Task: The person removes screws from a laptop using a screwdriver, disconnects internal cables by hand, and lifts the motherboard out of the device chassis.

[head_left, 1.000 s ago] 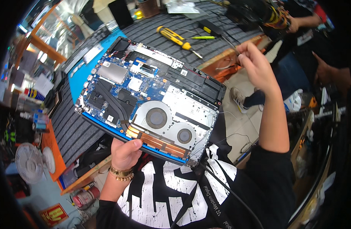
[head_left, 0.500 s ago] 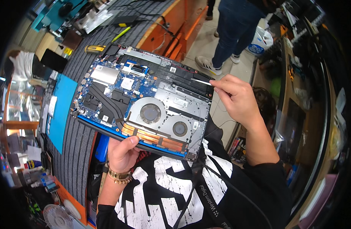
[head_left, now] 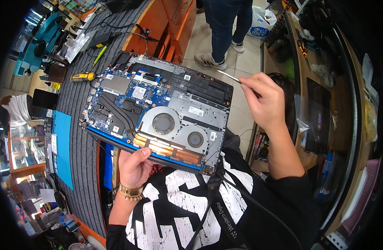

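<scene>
My left hand (head_left: 135,166) grips the near edge of an opened laptop base (head_left: 218,121), its thumb on top by the copper heat pipes (head_left: 170,151). Inside the base show a blue circuit board (head_left: 156,98), a large fan (head_left: 163,123) and a smaller fan (head_left: 195,139). The base is held tilted above my lap, its far left part over the bench. Beyond its far right corner, my right hand (head_left: 264,100) pinches a slim, pale stick-like tool (head_left: 229,76), whose exact kind I cannot make out. The tool's tip points up and left, apart from the laptop.
A yellow-handled tool (head_left: 82,77) and a green pen (head_left: 99,56) lie on the grey striped bench mat (head_left: 85,166), beside a blue sheet (head_left: 63,146). Another person's legs (head_left: 224,31) stand ahead, near a white plastic bag (head_left: 263,23). Cluttered shelving (head_left: 325,158) runs along the right.
My right hand has lifted the pale tool up and away from the laptop's far right corner. The view has shifted slightly; my left hand keeps its grip on the base.
</scene>
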A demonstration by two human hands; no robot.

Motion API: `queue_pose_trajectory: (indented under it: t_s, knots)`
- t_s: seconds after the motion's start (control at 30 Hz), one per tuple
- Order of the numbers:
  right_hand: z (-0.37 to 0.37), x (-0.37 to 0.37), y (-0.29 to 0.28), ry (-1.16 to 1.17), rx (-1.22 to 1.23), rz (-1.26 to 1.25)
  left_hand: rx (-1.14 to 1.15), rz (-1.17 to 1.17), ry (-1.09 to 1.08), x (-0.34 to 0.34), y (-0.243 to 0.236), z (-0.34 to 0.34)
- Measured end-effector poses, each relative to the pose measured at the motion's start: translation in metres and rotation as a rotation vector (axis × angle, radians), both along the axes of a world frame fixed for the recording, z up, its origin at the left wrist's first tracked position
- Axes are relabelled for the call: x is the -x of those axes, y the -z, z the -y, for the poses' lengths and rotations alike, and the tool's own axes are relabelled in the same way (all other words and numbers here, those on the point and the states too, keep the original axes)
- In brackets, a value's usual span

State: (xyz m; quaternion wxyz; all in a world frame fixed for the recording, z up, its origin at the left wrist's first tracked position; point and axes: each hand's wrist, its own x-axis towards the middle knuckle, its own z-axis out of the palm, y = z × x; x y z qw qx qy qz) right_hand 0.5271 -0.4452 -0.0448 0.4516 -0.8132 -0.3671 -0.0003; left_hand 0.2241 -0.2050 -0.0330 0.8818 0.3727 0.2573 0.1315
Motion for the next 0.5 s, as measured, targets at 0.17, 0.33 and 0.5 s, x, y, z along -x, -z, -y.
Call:
queue_pose_trajectory:
  t_s: [0.17, 0.33, 0.5]
  knots:
    - [0.021, 0.019, 0.009, -0.068, 0.051, -0.056, -0.006, 0.003, 0.05, -0.004, 0.0, 0.009]
    - [0.008, 0.024, 0.016, -0.206, 0.074, -0.121, 0.036, -0.026, 0.054, 0.005, -0.005, 0.021]
    - [-0.01, 0.006, 0.013, -0.106, 0.032, -0.079, 0.034, -0.02, 0.033, 0.0, -0.002, 0.016]
